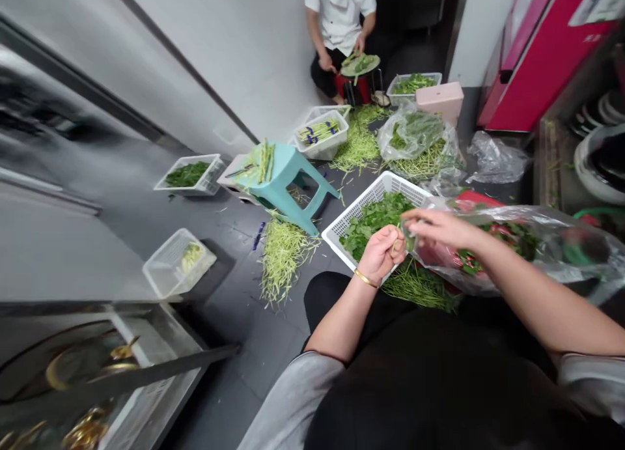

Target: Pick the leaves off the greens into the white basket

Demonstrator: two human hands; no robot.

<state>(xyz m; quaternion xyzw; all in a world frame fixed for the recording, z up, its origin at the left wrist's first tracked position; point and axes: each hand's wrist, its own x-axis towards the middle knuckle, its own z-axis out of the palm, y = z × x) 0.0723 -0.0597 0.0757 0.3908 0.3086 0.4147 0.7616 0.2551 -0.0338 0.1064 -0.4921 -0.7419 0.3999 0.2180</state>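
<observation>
My left hand (385, 253), with a gold bracelet at the wrist, is closed in a pinch on a thin leafy green sprig (408, 234). Close beside it, my right hand (437, 230) has its fingers bent over the sprig's leaves; its fingertips are slightly blurred. Both hands are above the near side of a white slotted basket (336, 232) holding loose leafy greens (375, 219). Below the hands, thin green stems (420, 287) lie in a heap by my lap. Under my right forearm is a clear plastic bag (547, 228) with more greens and something red inside.
A teal stool (280, 176) bears green stalks, with pale green trimmings (283, 261) beside it. White bins (190, 176) of greens stand on the floor. Another person (336, 20) sits ahead, handling stalks over a round board (361, 67). A metal shelf (180, 372) is at left.
</observation>
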